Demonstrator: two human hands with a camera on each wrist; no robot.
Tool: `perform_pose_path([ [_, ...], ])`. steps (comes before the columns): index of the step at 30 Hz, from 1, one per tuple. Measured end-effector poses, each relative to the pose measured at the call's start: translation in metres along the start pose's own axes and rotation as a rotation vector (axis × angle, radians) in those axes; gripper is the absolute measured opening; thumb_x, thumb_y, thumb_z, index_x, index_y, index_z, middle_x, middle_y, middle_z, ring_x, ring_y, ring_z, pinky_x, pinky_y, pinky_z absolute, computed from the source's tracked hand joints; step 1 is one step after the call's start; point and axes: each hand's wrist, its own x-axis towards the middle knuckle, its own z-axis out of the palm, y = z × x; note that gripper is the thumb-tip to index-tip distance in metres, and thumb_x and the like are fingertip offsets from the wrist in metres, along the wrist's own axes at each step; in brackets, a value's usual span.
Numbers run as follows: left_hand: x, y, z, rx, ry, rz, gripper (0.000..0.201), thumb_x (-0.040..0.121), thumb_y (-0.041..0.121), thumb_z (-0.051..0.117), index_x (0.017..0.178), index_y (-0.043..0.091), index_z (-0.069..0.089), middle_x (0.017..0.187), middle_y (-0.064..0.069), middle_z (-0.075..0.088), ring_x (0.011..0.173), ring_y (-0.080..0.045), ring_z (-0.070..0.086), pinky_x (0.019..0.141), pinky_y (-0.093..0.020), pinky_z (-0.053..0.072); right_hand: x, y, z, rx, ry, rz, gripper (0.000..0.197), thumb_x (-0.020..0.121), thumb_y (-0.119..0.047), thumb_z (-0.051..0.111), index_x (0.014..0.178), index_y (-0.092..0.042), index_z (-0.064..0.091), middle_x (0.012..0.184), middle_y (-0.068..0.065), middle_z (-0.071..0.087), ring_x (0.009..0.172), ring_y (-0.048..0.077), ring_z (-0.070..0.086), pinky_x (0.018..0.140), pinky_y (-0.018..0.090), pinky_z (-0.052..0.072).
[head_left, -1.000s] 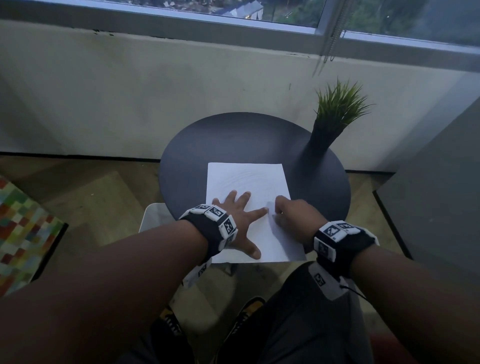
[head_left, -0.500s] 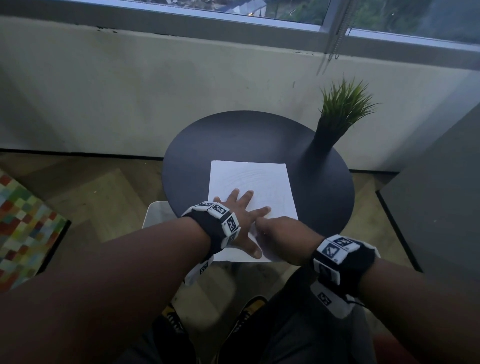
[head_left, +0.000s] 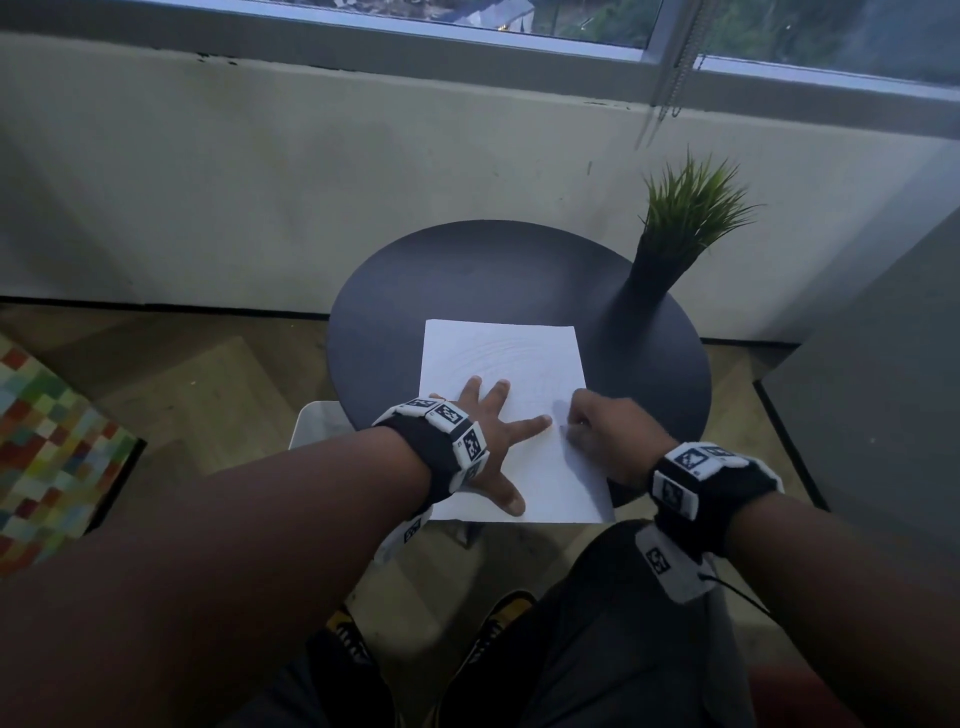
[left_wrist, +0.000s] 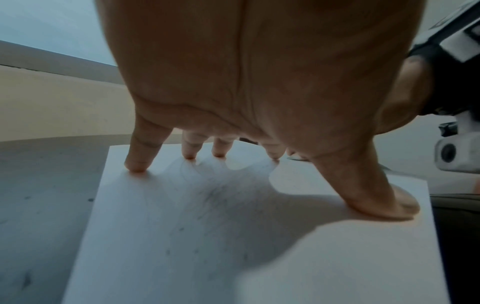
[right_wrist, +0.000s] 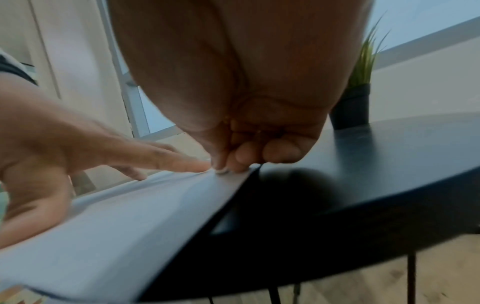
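A white sheet of paper (head_left: 501, 358) with faint pencil marks lies on a round dark table (head_left: 467, 270), its near end hanging over the table's front edge. My left hand (head_left: 485, 426) is spread flat on the sheet, fingertips and thumb pressing it down (left_wrist: 207, 246). My right hand (head_left: 597, 431) is bunched at the sheet's right edge, close to the left forefinger. Its curled fingertips (right_wrist: 233, 162) touch the paper (right_wrist: 130, 216). Whether they hold something small is hidden.
A spiky green plant in a dark tall pot (head_left: 685, 218) stands at the table's back right. A wall and window run behind the table. A coloured checked cushion (head_left: 47, 447) lies on the floor to the left, and a grey cabinet side (head_left: 883, 389) is on the right.
My right hand slid toward me and to the left over the paper, then back out to its right edge. The left hand stayed pressed on the sheet.
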Motion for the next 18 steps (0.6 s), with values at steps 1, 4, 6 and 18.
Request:
perform_pose_path([
  [1,0.000,0.001,-0.001,0.002,-0.006,-0.001,0.114,0.069,0.082,0.069,0.151,0.060,-0.008,0.168,-0.005,-0.017,0.153,-0.042,-0.016,0.113,-0.074,0.017,-0.002,-0.001,0.004,-0.045,0.044,0.004,0.015,0.098,-0.035,0.046,0.098,-0.021,0.052,0.094,0.007,0.066,0.079,0.024,0.062,0.074,0.040,0.054],
  [4,0.000,0.001,-0.004,0.012,-0.003,0.005,0.114,0.067,0.082,0.070,0.151,0.061,-0.005,0.169,-0.006,-0.014,0.152,-0.044,-0.014,0.111,-0.074,0.021,-0.025,-0.025,0.025,-0.159,0.025,-0.230,0.021,0.099,-0.038,0.041,0.113,-0.025,0.050,0.097,0.003,0.069,0.081,0.025,0.064,0.067,0.032,0.048],
  [6,0.000,0.002,-0.005,0.031,-0.016,0.004,0.114,0.068,0.083,0.068,0.151,0.060,-0.007,0.169,-0.006,-0.015,0.152,-0.046,-0.014,0.111,-0.074,0.021,-0.031,-0.028,0.030,-0.161,-0.095,-0.340,0.021,0.097,-0.036,0.046,0.116,-0.029,0.051,0.102,0.002,0.069,0.085,0.024,0.065,0.068,0.030,0.048],
  [18,0.003,0.002,-0.004,0.032,-0.031,-0.006,0.117,0.067,0.081,0.071,0.151,0.060,-0.008,0.169,-0.007,-0.016,0.152,-0.047,-0.015,0.111,-0.073,0.023,-0.019,-0.010,0.022,-0.134,-0.070,-0.321,0.018,0.100,-0.041,0.040,0.110,-0.033,0.051,0.103,-0.003,0.067,0.085,0.018,0.065,0.074,0.035,0.056],
])
